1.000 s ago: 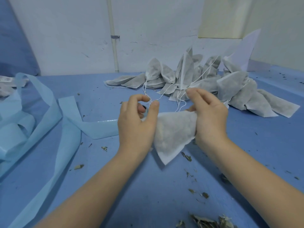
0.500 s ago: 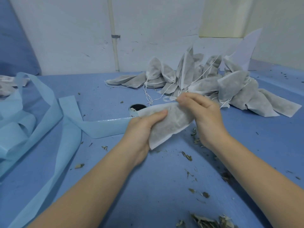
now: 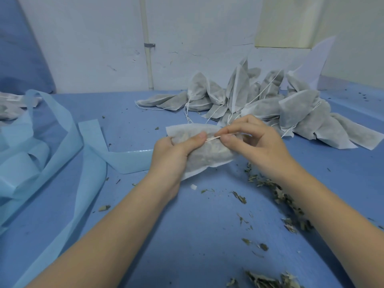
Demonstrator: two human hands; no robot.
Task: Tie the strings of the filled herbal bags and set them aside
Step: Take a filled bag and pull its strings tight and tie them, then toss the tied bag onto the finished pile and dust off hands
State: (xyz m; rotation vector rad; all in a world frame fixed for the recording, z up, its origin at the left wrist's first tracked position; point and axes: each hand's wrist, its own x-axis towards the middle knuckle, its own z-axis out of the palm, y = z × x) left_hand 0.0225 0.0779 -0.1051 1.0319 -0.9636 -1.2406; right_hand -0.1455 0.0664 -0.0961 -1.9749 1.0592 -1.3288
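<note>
We are looking down at a blue table (image 3: 187, 235) from a head-worn camera, and we are seeing two bare forearms reaching forward. The left hand (image 3: 172, 150) is wrapping around one filled herbal bag (image 3: 207, 154), holding it just above the table, thumb pressing on its top face. The right hand (image 3: 255, 142) is pinching a thin white string (image 3: 214, 138) between thumb and forefinger, and the string is running taut across to the left thumb tip. We cannot tell whether a knot is forming yet; the bag's open flap (image 3: 182, 129) is pointing left and looking loose. Beyond the hands, a pile of grey bags (image 3: 291, 109) is lying against the wall, strings trailing. Dried leaf bits (image 3: 284, 196) are lying scattered on the table near the right forearm, and pale blue fabric strips (image 3: 62, 152) are curling at the left. We are judging the risks from here: if the string is pulled too sharply it may be snapping or slipping from the fingers; if the mouth is not cinching fully, more herbs may be spilling out; and the loose string could be catching on the trailing strings of the pile nearby.
</note>
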